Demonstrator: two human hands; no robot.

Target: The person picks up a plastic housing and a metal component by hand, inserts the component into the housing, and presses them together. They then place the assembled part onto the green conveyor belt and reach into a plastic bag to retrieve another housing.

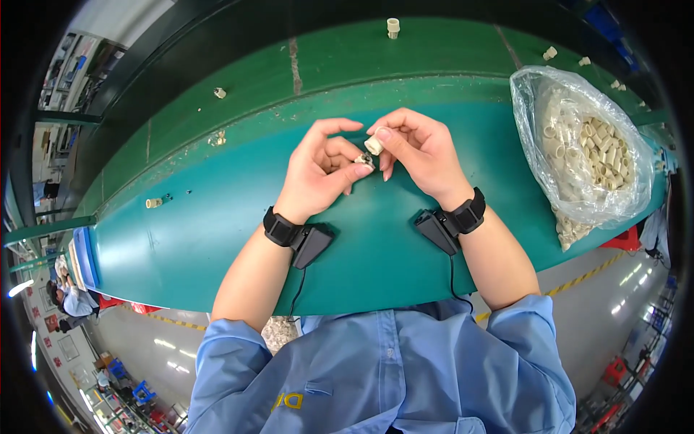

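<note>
Over the green work surface (383, 239) my two hands come close together. My left hand (316, 168) pinches a small part (366, 160) with a dark, metallic-looking end between thumb and fingers. Just above and to the right of it, my right hand (428, 150) grips a cream plastic sleeve (373, 146) by thumb and forefinger. The sleeve and the small part are very near each other; whether they touch I cannot tell. My fingers partly cover both pieces.
A clear plastic bag (533, 119) full of cream sleeves (609, 155) stands at the right. On the green conveyor belt beyond lie a cream fitting (392, 28) and several other pieces. Another cream piece (154, 203) lies at left, near tiny dark bits. A blue tray (85, 257) is at the left end.
</note>
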